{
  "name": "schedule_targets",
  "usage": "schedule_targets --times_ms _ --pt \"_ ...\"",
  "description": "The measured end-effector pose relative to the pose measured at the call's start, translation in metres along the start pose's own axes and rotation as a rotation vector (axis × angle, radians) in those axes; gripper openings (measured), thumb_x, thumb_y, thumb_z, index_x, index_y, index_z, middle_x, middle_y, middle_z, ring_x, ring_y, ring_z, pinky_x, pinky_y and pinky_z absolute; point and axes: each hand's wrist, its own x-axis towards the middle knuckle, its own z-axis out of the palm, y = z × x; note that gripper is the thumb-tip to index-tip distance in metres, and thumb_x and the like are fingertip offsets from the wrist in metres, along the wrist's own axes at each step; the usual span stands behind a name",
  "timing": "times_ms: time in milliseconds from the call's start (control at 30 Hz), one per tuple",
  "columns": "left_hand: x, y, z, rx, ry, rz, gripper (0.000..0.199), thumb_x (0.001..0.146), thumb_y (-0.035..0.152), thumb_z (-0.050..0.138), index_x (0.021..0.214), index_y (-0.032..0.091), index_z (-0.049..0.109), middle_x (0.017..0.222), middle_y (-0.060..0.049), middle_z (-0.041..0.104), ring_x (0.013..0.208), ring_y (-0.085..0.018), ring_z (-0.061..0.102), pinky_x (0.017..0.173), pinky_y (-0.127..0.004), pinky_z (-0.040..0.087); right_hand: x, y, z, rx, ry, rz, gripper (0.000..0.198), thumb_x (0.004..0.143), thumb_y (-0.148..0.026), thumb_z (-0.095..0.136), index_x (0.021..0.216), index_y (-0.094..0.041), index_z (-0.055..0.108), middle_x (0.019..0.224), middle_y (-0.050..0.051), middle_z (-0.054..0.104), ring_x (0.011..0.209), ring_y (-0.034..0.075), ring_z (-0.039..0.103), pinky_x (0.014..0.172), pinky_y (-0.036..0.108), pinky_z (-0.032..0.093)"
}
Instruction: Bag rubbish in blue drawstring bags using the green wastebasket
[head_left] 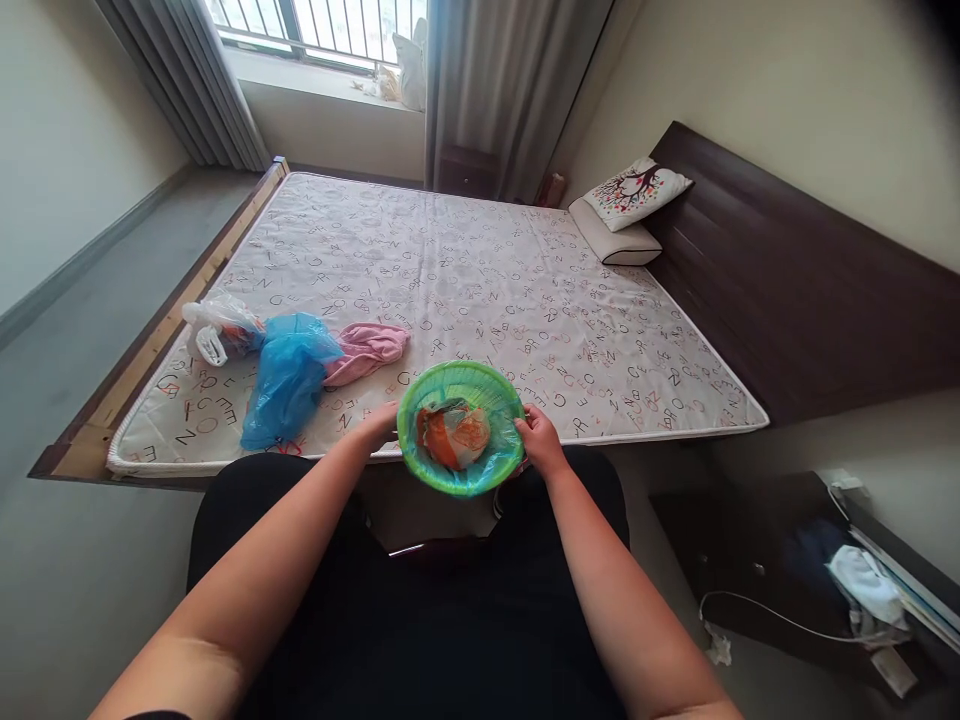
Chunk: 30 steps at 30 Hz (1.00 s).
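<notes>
Left hand (382, 424) and right hand (540, 440) both have a green basin (463, 490) by opposite sides, right at the near mattress (495, 260) edge. Some orange-and-white bundle (454, 436) sits inside. Blue bag (289, 375) touching a pink cloth (373, 348) further left, tree-print pillow (636, 192) way back.

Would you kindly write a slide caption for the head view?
Left hand and right hand hold a green basin by a patterned mattress.

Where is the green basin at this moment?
The green basin is just below centre in the head view, held between the left hand and right hand at the near edge of the mattress, right of the blue bag.
</notes>
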Motion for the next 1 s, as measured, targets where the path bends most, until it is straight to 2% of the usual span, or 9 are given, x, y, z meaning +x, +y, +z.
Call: schedule_targets --times_ms 167,267,367,467,567,633,733,800,1000 --pt "-0.005 0.006 -0.002 0.034 -0.085 0.043 0.045 0.050 0.039 0.095 0.083 0.017 0.074 0.073 -0.006 0.073 0.068 -0.024 0.068 0.064 -0.033 0.053 -0.004 0.000 -0.004 -0.054 -0.082 -0.031 0.044 0.079 -0.048 0.068 0.111 -0.019 0.068 0.090 0.003 0.073 0.077 0.019 0.064 0.070 0.029 0.050" --pt "-0.007 0.010 -0.008 0.056 -0.053 0.085 0.046 0.046 0.036 0.096 0.081 0.016 0.072 0.071 -0.004 0.071 0.063 -0.019 0.063 0.059 -0.029 0.049 -0.005 0.001 -0.005 -0.084 -0.110 -0.045 0.045 0.079 -0.048 0.068 0.112 -0.018 0.069 0.092 0.003 0.074 0.078 0.019 0.063 0.069 0.029 0.050" --pt "-0.009 0.016 -0.017 0.057 0.050 0.158 0.047 0.052 0.043 0.093 0.083 0.017 0.070 0.072 -0.001 0.068 0.060 -0.014 0.058 0.054 -0.023 0.043 -0.005 0.000 -0.006 -0.122 -0.134 -0.054 0.047 0.079 -0.048 0.067 0.114 -0.018 0.070 0.091 0.004 0.074 0.077 0.019 0.064 0.069 0.030 0.050" --pt "-0.015 0.026 -0.023 0.035 0.150 0.312 0.049 0.058 0.050 0.090 0.088 0.018 0.069 0.073 0.001 0.065 0.061 -0.013 0.056 0.054 -0.023 0.045 -0.005 -0.003 -0.006 -0.198 -0.105 -0.075 0.047 0.079 -0.047 0.065 0.116 -0.019 0.073 0.092 0.004 0.075 0.077 0.020 0.064 0.071 0.031 0.051" --pt "-0.026 0.032 -0.023 0.082 0.188 0.439 0.051 0.063 0.057 0.086 0.092 0.019 0.071 0.067 0.002 0.059 0.054 -0.013 0.051 0.050 -0.024 0.043 -0.006 -0.008 -0.004 -0.298 -0.047 -0.085 0.048 0.080 -0.046 0.063 0.119 -0.020 0.075 0.089 0.003 0.075 0.074 0.019 0.062 0.069 0.030 0.050" --pt "-0.031 0.034 -0.020 0.118 0.217 0.485 0.051 0.067 0.060 0.082 0.095 0.018 0.073 0.067 0.001 0.061 0.054 -0.014 0.050 0.050 -0.026 0.041 -0.008 -0.012 -0.002 -0.348 -0.055 -0.094 0.050 0.081 -0.046 0.062 0.121 -0.020 0.076 0.084 0.002 0.073 0.070 0.018 0.058 0.067 0.030 0.048" --pt "-0.034 0.036 -0.014 0.147 0.212 0.498 0.050 0.069 0.060 0.079 0.092 0.016 0.077 0.082 -0.007 0.074 0.069 -0.018 0.060 0.061 -0.028 0.045 -0.013 -0.020 0.004 -0.407 -0.125 -0.144 0.050 0.082 -0.045 0.061 0.122 -0.018 0.078 0.078 0.000 0.069 0.067 0.016 0.052 0.067 0.029 0.044" --pt "-0.033 0.040 -0.012 0.167 0.192 0.468 0.050 0.067 0.060 0.079 0.089 0.015 0.078 0.090 -0.011 0.077 0.077 -0.020 0.063 0.068 -0.029 0.046 -0.015 -0.025 0.009 -0.453 -0.170 -0.175 0.050 0.083 -0.042 0.060 0.123 -0.018 0.079 0.077 0.000 0.068 0.066 0.015 0.050 0.066 0.028 0.042" --pt "-0.035 0.055 -0.005 0.251 0.185 0.429 0.051 0.073 0.062 0.074 0.093 0.015 0.076 0.079 -0.005 0.071 0.066 -0.017 0.055 0.059 -0.028 0.039 -0.018 -0.039 0.026 -0.658 -0.194 -0.214 0.049 0.088 -0.038 0.057 0.128 -0.019 0.078 0.066 -0.002 0.062 0.060 0.015 0.047 0.062 0.027 0.039"
